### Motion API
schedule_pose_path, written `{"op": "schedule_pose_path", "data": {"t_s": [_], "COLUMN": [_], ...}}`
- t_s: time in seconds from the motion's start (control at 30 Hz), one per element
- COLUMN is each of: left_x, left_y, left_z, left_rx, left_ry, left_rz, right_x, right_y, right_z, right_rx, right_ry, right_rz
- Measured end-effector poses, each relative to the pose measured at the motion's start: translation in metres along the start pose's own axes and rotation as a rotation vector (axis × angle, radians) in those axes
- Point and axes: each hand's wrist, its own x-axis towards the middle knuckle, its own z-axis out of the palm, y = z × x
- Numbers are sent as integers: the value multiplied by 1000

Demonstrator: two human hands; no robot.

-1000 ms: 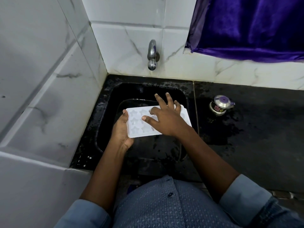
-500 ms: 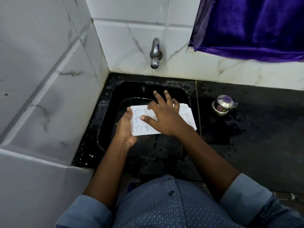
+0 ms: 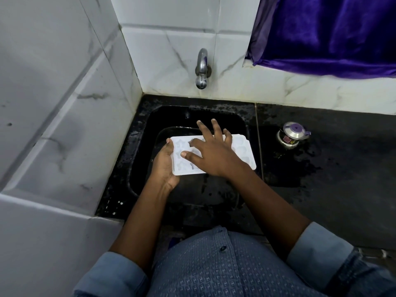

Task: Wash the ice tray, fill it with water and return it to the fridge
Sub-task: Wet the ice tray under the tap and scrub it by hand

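A white ice tray [image 3: 243, 152] with star-shaped cups is held level over the black sink [image 3: 147, 133]. My left hand [image 3: 164, 166] grips the tray's left short edge from below. Lying flat on top of the tray, my right hand [image 3: 211, 153] has its fingers spread and covers the tray's middle. A chrome tap [image 3: 201, 69] juts from the tiled wall above the sink's back edge, with no water visibly running from it.
A small steel pot with a purple knob [image 3: 291, 135] stands on the wet black counter [image 3: 342, 168] right of the sink. White marble tiles close off the left side and back. A purple curtain [image 3: 332, 33] hangs at the upper right.
My right hand has slid slightly across the tray's top, fingers spreading further. The left hand keeps its hold; the tray stays over the sink.
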Motion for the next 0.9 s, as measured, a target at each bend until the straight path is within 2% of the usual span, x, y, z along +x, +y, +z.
{"op": "schedule_pose_path", "data": {"t_s": [0.33,0.53,0.9], "left_x": [-4,-5,-11], "left_y": [1,-1,-3], "left_z": [1,3,5], "left_rx": [8,37,21], "left_ry": [-33,20,13], "left_rz": [16,51,57], "right_x": [-2,-2,-4], "right_y": [0,-3,-8], "right_z": [2,1,-1], "right_rx": [2,-7,-23], "right_ry": [0,-6,22], "right_rz": [-9,2,6]}}
